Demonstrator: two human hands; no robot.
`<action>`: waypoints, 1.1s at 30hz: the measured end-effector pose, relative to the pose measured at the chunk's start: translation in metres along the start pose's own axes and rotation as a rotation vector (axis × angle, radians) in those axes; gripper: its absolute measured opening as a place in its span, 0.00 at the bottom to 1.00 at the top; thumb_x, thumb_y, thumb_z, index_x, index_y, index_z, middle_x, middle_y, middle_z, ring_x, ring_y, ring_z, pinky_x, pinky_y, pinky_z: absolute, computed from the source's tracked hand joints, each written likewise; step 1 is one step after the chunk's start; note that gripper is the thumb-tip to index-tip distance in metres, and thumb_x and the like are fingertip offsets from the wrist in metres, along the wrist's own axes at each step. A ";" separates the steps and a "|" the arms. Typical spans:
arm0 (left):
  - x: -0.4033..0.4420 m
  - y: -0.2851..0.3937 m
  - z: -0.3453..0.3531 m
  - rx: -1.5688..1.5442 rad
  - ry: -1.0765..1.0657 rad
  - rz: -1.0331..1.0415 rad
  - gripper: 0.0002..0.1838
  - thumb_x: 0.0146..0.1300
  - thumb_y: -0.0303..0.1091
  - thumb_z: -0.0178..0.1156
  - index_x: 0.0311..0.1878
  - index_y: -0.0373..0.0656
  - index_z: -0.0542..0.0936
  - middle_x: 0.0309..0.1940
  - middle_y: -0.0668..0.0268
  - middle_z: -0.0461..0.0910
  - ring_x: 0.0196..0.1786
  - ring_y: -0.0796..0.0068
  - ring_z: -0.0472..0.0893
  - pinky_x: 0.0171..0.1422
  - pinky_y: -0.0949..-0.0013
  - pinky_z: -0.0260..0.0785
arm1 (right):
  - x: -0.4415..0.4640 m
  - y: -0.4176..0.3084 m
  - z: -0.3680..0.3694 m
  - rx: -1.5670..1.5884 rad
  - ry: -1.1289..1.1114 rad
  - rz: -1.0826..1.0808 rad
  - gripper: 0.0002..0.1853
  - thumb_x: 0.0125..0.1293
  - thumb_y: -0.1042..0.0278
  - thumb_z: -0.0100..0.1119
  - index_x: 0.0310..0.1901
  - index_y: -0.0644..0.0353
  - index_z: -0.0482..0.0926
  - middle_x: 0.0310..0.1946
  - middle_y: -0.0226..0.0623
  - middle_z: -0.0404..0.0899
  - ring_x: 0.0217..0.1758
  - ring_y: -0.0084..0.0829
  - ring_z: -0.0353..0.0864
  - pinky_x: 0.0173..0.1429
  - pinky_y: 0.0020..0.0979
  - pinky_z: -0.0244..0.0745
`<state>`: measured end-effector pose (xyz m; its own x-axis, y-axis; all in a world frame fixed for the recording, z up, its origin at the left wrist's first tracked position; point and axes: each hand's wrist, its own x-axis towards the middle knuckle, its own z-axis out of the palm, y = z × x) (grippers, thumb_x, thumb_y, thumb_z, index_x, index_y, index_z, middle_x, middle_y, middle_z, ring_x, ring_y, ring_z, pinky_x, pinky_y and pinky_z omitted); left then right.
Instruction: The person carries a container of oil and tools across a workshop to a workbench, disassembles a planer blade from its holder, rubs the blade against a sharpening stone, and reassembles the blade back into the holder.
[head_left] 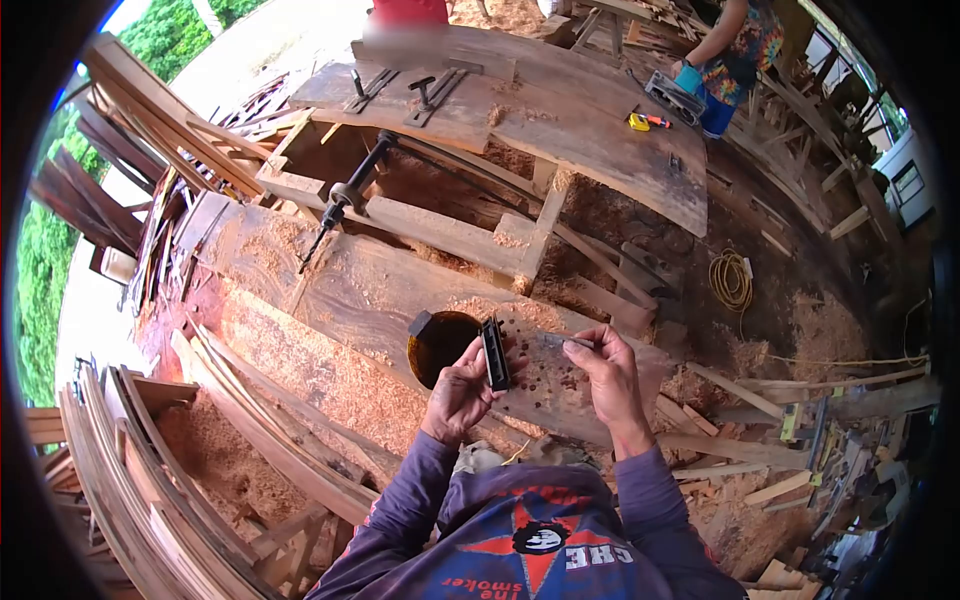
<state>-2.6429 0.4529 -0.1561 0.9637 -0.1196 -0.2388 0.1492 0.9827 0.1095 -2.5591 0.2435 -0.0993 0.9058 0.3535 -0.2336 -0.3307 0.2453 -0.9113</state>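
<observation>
My left hand (460,393) is closed on a narrow black slotted block (494,354), held upright on edge beside a dark round container (425,352). The container's inside looks dark with a yellowish-brown rim. To the right, my right hand (607,368) pinches a small thin metal piece (574,342) between thumb and fingers, apart from the block. Between the hands, small dark reddish bits (540,374) lie scattered on the wooden board (520,405).
A long bar clamp (352,192) crosses the wooden frame ahead. Sawdust and planks (250,420) lie at left. A coiled yellow cord (731,280) is at right. At the upper right, a co-worker's gloved hand (689,77) holds a power tool (672,97).
</observation>
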 end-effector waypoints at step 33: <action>-0.001 -0.015 0.045 0.522 0.108 0.530 0.32 0.73 0.18 0.50 0.78 0.43 0.60 0.62 0.53 0.77 0.59 0.58 0.83 0.61 0.52 0.81 | -0.008 0.029 0.061 -0.103 0.125 -0.392 0.19 0.64 0.80 0.68 0.55 0.65 0.74 0.40 0.33 0.82 0.42 0.21 0.81 0.47 0.24 0.77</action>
<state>-2.6364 0.4324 -0.1140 0.9125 0.3919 -0.1176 -0.2168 0.7068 0.6734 -2.5925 0.3028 -0.1032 0.9850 0.1374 0.1043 0.0681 0.2455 -0.9670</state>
